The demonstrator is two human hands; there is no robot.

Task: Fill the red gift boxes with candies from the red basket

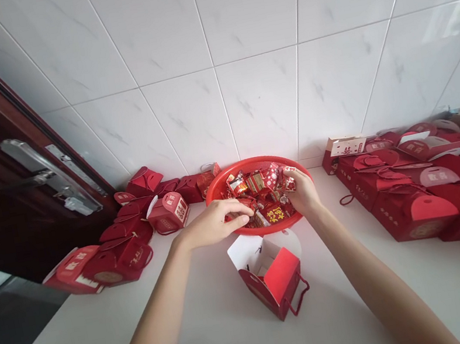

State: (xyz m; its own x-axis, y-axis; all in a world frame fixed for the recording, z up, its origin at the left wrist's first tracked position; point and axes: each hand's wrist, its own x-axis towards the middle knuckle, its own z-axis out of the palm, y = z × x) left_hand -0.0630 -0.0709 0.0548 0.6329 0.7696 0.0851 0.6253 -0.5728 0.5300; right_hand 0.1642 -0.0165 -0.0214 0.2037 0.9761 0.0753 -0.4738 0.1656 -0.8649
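Open red box (pixel 281 275) stands on the counter (pixel 222 327) by the sweets basket (pixel 275 227). Our right hand (pixel 303 187) pinches a wrapped sweet (pixel 289 178); left hand (pixel 212 222) curls, grip unclear to us. A hand's brush could tip the box.

Sweets (pixel 275 215) in basket (pixel 275 227), box (pixel 282 274) in front

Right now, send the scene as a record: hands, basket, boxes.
left hand: over the near-left part of the basket; grip unclear
right hand: pinching a red-and-white wrapped piece
basket: red, holds wrapped pieces
open box: red, white inside, in front of the basket
left boxes: red group, door side
right boxes: larger red group
surface: white
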